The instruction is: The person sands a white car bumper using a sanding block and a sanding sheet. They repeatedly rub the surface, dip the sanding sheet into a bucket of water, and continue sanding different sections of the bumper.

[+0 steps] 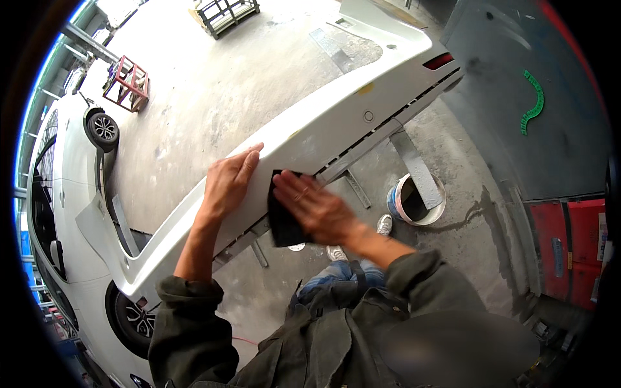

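Observation:
A white car bumper (310, 139) lies slantwise in front of me, from lower left to upper right, with dull sanded patches and small yellowish spots. My left hand (228, 181) rests on its upper edge, fingers stretched out and holding nothing. Under my right hand (320, 210) is a black sheet (284, 216) that looks like sandpaper. The fingers, slightly blurred, press it flat against the bumper's face, and its lower part hangs past the bumper's near edge.
A metal stand arm (414, 165) juts from under the bumper above a white bucket (436, 213) on the wet floor. A white car (77, 187) stands at left, near a red metal frame cart (129, 84). Red cabinets (563, 249) are at right.

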Motion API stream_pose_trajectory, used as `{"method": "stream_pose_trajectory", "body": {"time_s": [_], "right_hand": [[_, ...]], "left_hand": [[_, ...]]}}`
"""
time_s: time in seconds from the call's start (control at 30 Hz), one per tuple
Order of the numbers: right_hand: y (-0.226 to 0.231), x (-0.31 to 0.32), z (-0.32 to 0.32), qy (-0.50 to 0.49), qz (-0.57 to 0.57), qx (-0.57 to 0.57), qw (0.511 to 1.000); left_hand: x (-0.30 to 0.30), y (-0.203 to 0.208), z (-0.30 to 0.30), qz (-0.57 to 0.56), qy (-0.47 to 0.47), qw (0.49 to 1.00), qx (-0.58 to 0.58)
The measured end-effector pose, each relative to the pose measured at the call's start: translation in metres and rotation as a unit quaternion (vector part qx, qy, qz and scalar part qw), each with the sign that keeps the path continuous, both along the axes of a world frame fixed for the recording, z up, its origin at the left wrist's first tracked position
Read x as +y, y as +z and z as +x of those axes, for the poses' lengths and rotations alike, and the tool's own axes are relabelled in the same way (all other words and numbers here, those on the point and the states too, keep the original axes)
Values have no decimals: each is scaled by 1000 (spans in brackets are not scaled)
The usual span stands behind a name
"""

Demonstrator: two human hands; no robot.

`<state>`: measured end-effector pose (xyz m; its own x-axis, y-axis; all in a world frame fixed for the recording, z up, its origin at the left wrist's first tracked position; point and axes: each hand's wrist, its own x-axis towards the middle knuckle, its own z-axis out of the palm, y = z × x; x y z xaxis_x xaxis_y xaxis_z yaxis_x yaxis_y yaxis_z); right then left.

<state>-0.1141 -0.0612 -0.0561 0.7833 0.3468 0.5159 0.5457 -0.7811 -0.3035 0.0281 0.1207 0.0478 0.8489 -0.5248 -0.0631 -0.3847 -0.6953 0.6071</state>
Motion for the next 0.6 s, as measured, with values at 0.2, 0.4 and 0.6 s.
{"method": "stream_pose_trajectory", "body": {"time_s": [0.2,0.4,0.6], "right_hand": [[-4,-41,-1,-142,52,13,988],[14,15,24,58,-11,-6,998],[18,-41,29,-171,72,18,982]], "left_hand": [[2,4,10,-66,54,984,159],[7,-8,18,-134,18,980,146],[4,-8,14,-125,54,982,127]]}}
